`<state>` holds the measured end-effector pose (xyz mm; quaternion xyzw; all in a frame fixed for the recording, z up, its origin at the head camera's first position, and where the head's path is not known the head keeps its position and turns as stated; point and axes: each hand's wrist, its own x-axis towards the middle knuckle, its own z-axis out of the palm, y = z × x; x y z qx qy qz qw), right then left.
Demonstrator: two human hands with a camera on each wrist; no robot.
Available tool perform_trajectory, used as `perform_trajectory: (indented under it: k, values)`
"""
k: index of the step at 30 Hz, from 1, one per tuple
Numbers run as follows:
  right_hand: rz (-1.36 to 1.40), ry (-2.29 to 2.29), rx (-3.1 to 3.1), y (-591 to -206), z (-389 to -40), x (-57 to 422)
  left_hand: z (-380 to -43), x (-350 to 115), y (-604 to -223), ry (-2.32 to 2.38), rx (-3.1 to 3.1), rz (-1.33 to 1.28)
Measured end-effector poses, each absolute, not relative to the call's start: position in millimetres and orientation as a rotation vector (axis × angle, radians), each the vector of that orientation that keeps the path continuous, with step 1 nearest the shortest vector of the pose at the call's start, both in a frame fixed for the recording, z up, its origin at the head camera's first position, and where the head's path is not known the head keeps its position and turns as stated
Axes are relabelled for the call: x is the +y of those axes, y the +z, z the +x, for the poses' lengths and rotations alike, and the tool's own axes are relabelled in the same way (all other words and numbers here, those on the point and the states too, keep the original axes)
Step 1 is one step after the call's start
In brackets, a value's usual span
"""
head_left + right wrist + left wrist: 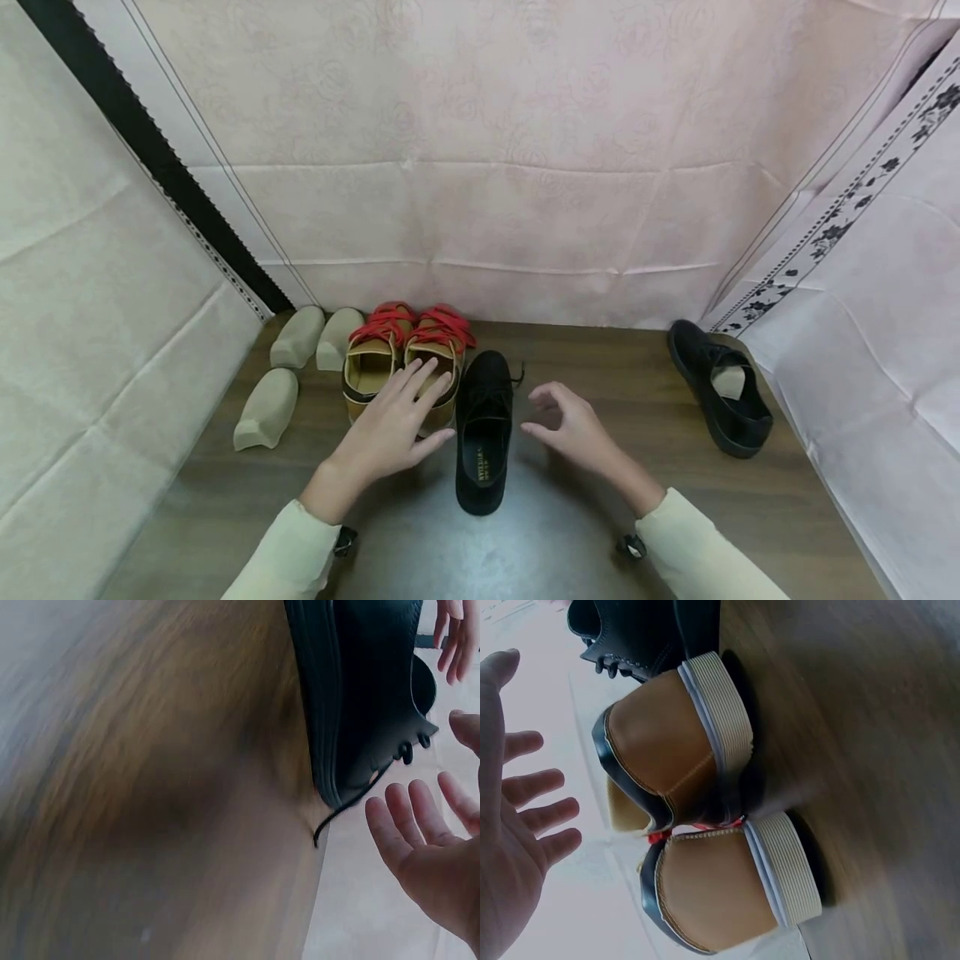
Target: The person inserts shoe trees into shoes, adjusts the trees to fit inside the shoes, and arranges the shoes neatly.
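Note:
A black lace-up shoe (483, 433) lies on the floor between my two hands, its toe toward the wall and one lace end sticking out to the right. My left hand (390, 425) hovers over the tan shoes with fingers spread and nothing in it. Those tan shoes with red laces (370, 367) stand side by side, left of the black one; the hand partly hides the right one. My right hand (573, 425) is just right of the black shoe, fingers loosely bent, holding nothing. In the right wrist view a gap shows between that hand and the black shoe (367, 690).
Several beige shoe inserts (266, 408) lie at the left by the wall. Another black shoe (720, 387), with a pale insert inside, sits at the far right. Pale patterned sheets (480, 208) cover the back and both sides around the wooden floor (600, 517).

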<state>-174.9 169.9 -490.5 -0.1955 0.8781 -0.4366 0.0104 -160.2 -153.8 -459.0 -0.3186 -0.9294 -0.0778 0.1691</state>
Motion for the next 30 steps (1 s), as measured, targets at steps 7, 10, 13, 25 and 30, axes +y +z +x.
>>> perform_trajectory:
  k: [7, 10, 13, 25, 30]
  values:
    - [-0.526, -1.44, 2.674, -491, -179, 155, -162, -161, -462, -0.242, -2.67, -0.864]
    - [-0.511, -1.468, 2.647, -492, -179, 150, -162, -165, -462, -0.246, -2.686, -0.845]
    - [-0.498, -1.478, 2.638, -494, -179, 145, -161, -169, -462, -0.255, -2.694, -0.83]
    - [-0.536, -1.473, 2.741, -498, -177, 132, -160, -195, -467, -0.298, -2.698, -0.704]
    - [-0.541, -1.456, 2.767, -499, -177, 132, -157, -206, -469, -0.36, -2.703, -0.641]
